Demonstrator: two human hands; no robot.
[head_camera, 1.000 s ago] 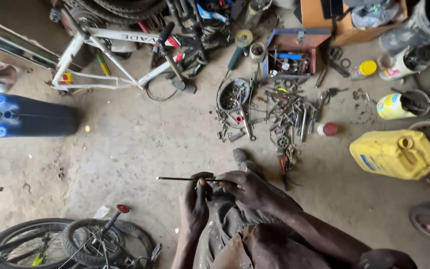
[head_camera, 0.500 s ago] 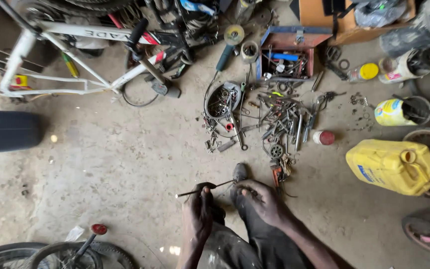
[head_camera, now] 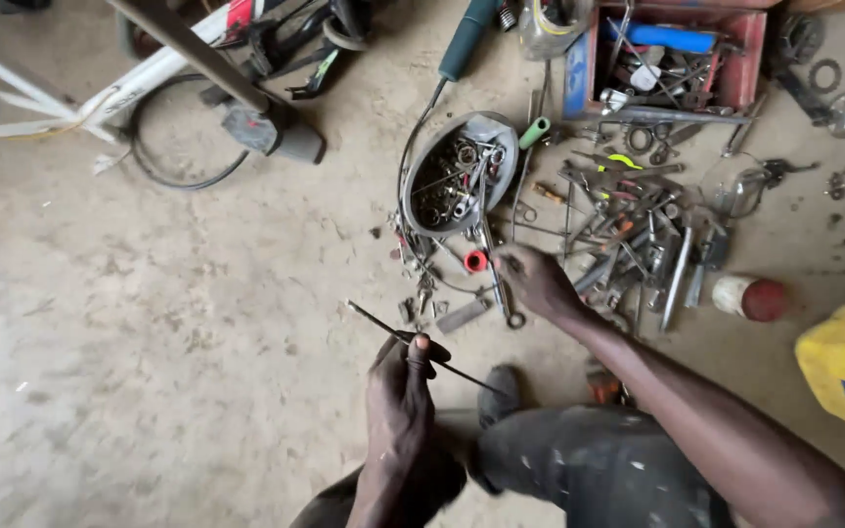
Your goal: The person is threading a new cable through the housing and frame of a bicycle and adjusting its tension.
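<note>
Dusty concrete floor, strewn with bicycle parts. Left hand at six o'clock, clamped on a thin metal rod slanting toward ten. Right hand reaching to one o'clock, fingers curled over a long wrench beside the round dish of small parts; grip unclear.

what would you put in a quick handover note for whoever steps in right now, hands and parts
Left hand: shut on a thin metal rod, held slanted above the concrete floor.
Right hand: reaching into the scattered pile of hand tools, at a long spanner; grip cannot be told.
Nearby: a round metal bowl of small parts behind the spanner, a red toolbox further back.
Done: rod picked up.
Left: nothing fitted to the rod yet.
</note>
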